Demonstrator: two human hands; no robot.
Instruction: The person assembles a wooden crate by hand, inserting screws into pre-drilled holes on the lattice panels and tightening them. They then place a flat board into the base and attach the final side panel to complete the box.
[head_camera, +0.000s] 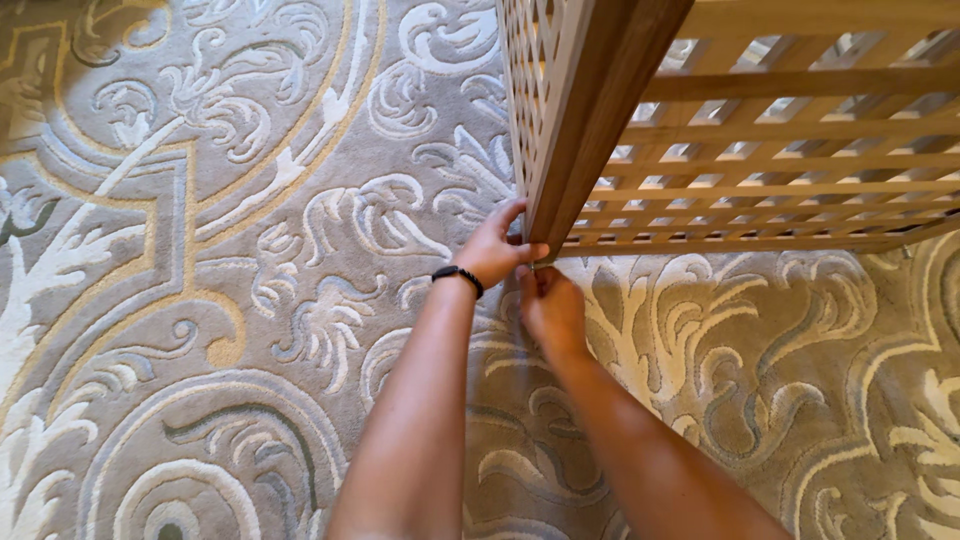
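Note:
A wooden lattice frame (640, 120) with crossed slats stands on a patterned carpet, its corner post (590, 110) running down to the floor. My left hand (493, 248), with a black band on the wrist, grips the bottom of that corner post. My right hand (550, 308) is just below and beside it, fingers pinched at the foot of the post on something small that I cannot make out. Both forearms reach in from the bottom of the view.
A grey carpet (200, 250) with cream scrolls and tan lines covers the whole floor. The lattice frame fills the upper right, with its side panel (525, 70) facing left.

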